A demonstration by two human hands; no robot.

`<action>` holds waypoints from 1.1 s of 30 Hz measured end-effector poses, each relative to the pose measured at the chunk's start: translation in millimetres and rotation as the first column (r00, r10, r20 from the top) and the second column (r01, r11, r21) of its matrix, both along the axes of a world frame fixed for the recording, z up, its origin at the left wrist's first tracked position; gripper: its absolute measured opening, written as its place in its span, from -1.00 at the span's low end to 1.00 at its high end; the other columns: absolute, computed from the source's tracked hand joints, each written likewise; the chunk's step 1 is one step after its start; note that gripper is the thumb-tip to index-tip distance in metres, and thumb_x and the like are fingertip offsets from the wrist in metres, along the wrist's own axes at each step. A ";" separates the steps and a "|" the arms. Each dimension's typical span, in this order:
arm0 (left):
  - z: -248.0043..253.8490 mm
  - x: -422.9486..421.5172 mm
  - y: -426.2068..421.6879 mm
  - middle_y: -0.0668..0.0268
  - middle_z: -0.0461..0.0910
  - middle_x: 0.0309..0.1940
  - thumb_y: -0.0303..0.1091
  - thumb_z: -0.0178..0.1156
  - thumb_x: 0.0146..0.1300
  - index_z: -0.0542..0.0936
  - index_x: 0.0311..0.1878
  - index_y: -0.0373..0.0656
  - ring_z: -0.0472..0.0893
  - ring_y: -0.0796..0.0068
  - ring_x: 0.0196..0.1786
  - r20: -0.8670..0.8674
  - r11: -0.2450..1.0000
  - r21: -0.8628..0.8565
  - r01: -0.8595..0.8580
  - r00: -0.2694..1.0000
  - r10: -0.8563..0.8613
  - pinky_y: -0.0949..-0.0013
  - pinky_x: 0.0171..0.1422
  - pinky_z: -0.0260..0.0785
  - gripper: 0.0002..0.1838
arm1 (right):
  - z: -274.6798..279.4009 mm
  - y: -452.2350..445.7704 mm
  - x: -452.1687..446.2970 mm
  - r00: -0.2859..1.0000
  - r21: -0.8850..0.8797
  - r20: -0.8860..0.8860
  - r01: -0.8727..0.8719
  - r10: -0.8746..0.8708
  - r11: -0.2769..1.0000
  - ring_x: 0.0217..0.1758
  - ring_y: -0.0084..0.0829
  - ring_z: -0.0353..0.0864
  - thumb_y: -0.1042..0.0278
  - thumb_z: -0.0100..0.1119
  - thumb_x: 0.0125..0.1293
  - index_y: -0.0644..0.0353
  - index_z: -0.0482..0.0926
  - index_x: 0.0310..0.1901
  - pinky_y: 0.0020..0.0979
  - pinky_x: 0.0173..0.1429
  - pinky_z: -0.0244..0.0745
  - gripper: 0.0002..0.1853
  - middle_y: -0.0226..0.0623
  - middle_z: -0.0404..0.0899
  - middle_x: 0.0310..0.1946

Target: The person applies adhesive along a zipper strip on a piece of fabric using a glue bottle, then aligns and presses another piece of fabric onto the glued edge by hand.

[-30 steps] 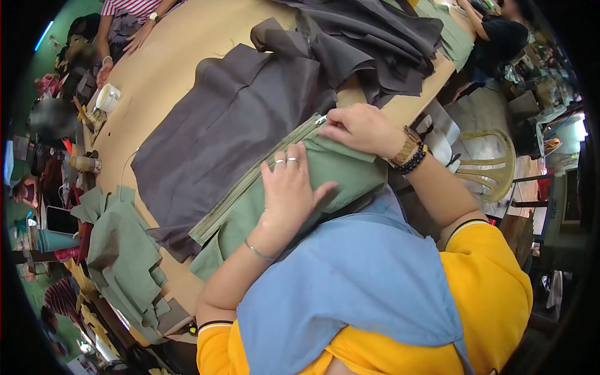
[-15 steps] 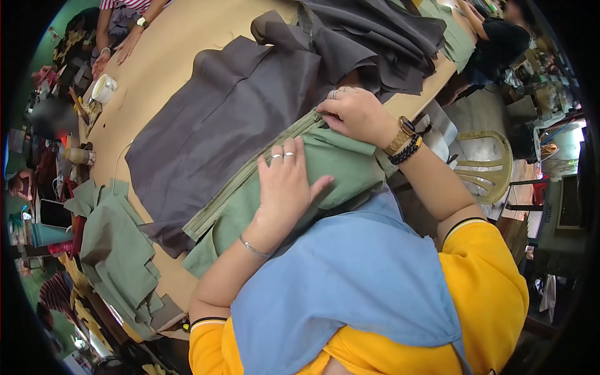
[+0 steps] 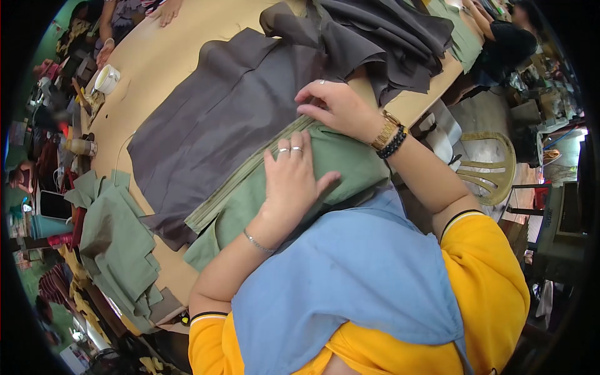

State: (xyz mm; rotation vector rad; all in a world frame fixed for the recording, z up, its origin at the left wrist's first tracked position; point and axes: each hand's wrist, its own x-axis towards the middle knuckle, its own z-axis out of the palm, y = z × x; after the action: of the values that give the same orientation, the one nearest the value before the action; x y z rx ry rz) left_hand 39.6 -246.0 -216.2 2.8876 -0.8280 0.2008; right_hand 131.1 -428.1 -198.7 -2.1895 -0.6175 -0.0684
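Green cloth; dark grey fabric; blue apron; yellow shirt.

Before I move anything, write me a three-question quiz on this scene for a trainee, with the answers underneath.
1. Multiple choice. Which fabric lies under most of the left hand?
A. Red fabric
B. Green fabric
C. White fabric

2. Short answer. Which hand goes with the black beaded bracelet?

3. True or false. Seen from the person, dark gray fabric shows beyond the olive strip.

Key
1. B
2. The right hand
3. True
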 end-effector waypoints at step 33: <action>0.1 2.1 -0.9 0.17 0.50 0.14 0.45 0.18 0.18 0.47 0.38 -0.27 0.47 0.23 0.12 0.057 1.000 -0.002 -0.004 0.998 0.005 0.01 0.27 0.27 -0.02 | -1.4 -31.5 -29.5 0.966 -0.221 -0.055 0.234 -0.251 0.947 -0.53 -0.52 0.43 0.23 0.42 0.27 0.28 0.73 -0.18 -0.39 -0.37 0.37 -0.74 -0.21 0.58 -0.52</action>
State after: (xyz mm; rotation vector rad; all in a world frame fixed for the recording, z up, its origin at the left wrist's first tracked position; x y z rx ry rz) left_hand 41.7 -247.0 -216.1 2.8944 -0.8299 0.2860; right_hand 101.6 -459.6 -200.1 -2.4547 -0.3168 -0.0417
